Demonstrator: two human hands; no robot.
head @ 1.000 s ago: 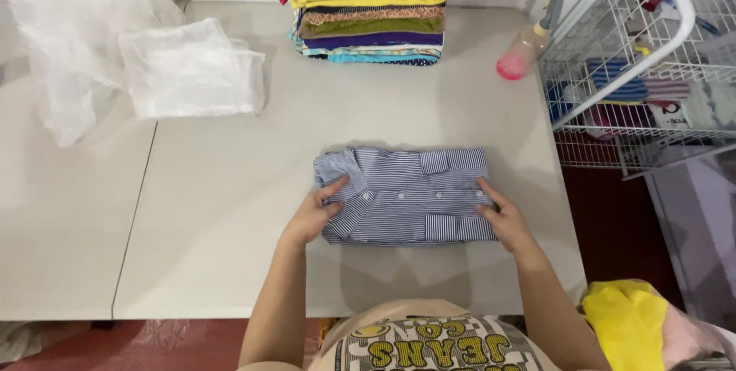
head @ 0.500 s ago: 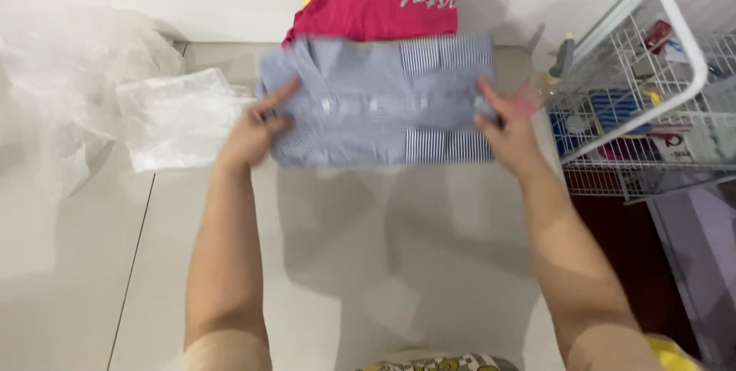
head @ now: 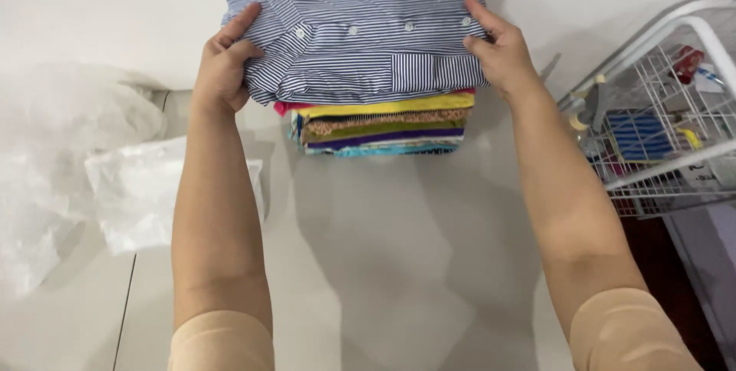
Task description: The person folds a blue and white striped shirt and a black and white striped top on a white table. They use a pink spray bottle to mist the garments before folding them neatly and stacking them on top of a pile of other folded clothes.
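Folded shirt [head: 360,30] rests atop the stack [head: 383,126] at the counter's [head: 368,264] far edge. Left hand [head: 222,64] and right hand [head: 502,53] each pinch an end — fingers clamped on cloth. Risk: uneven release could tip the stack. Basket [head: 659,110] crowds the right edge; near side open.
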